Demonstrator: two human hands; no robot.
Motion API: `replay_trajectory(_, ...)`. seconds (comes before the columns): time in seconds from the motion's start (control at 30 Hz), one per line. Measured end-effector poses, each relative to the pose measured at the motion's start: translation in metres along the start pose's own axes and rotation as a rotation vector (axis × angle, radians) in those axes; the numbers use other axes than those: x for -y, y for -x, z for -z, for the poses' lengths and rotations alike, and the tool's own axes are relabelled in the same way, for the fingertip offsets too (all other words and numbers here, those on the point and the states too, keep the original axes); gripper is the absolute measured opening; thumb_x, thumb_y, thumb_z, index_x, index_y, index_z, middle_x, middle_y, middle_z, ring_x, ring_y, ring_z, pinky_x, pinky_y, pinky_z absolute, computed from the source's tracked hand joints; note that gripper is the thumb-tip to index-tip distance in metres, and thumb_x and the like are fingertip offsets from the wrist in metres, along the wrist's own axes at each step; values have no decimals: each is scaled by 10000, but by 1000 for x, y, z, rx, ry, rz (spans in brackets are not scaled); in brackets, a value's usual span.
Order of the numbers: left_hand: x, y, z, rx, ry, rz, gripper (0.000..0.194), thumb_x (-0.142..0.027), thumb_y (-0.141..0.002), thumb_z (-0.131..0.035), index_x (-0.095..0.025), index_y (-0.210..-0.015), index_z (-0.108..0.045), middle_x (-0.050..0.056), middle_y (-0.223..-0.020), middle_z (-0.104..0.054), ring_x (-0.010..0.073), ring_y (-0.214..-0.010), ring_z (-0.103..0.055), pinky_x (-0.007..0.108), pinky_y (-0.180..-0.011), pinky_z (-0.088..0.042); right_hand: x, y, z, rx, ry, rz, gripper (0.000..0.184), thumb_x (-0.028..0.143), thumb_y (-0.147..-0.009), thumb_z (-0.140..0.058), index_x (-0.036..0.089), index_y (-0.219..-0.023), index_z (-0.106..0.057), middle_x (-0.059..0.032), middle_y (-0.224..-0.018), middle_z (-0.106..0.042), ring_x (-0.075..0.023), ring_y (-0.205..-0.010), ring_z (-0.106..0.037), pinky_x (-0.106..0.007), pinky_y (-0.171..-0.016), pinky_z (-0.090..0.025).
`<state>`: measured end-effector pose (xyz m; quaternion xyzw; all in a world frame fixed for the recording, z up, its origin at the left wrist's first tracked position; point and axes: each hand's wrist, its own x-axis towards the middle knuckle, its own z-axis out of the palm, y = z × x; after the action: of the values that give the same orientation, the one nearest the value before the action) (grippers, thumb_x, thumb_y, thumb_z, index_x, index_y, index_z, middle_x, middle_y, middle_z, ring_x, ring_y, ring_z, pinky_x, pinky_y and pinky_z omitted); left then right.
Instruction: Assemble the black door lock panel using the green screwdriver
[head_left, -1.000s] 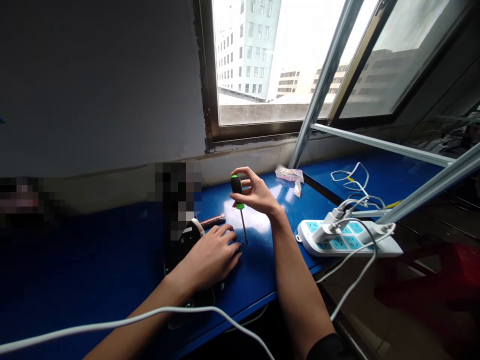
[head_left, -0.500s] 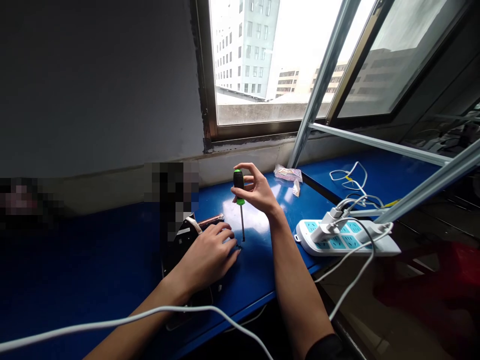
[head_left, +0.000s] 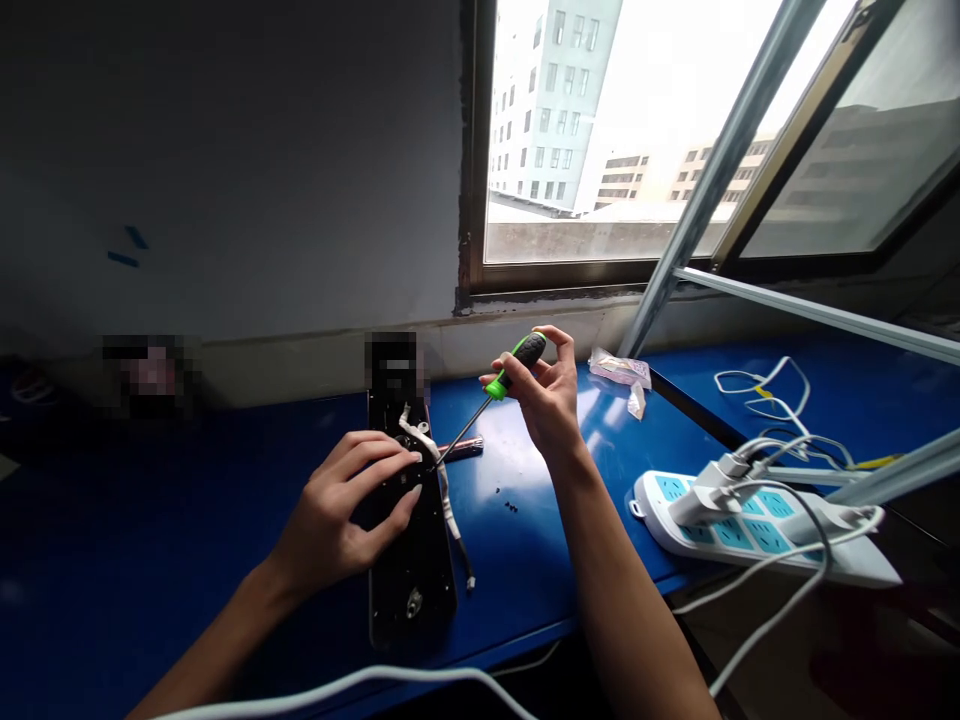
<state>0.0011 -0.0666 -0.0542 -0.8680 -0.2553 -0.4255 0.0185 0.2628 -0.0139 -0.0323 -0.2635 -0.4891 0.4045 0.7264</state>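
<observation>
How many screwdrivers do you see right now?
1: the green-and-black screwdriver in the right hand, its tip at the white wires on the black panel. Another could be hidden from this view.

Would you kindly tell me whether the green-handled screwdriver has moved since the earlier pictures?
Yes: once parallel to the window frame, the green-handled screwdriver now leans, tip left toward the black panel.
</observation>
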Motion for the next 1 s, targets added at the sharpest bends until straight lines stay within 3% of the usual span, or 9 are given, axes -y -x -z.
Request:
replay_trajectory(0.13, 9, 17, -3, 3, -30, 51, 310, -144, -894, -754, -191, -1196, -704, 86, -1101, -719, 249, -1087, -640, 408, -935, -575, -9, 4, -13, -58, 21, 34, 620, 337, -786, -870, 324, -1182, -394, 72, -823, -739, -199, -714, -800, -331, -676, -684)
replay_trajectory(0.33, 8, 15, -7, -54, -99, 50, 237, -188, -909, -764, -181, -1142, -721, 92, -1041, -736, 255, -1031, -647, 426, -898, -584, -14, 9, -18, -78, 58, 21, 615, 332, -787, -875, 315, -1181, -402, 72, -807, -736, -202, -695, -797, -352, -682, -695)
replay_trajectory(0.77, 6, 18, -15, -45, -57, 34, 87, -136, -940, -710, -160, -1019, -737, 67, -921, -738, 222, -948, -658, 368, -821, -579, -13, 13, -22, 9, 89, 74, 591, 300, -815, -847, 324, -1194, -394, 82, -831, -733, -176, -648, -781, -319, -656, -677)
replay_trajectory(1.0, 1, 18, -12, -10, -43, 88, 44, -149, -946, -704, -172, -974, -729, 56, -895, -723, 219, -949, -638, 371, -829, -552, 2, 20, -30, 118, 146, 105, 562, 298, -849, -807, 370, -1222, -393, 51, -902, -729, -224, -744, -794, -380, -630, -674)
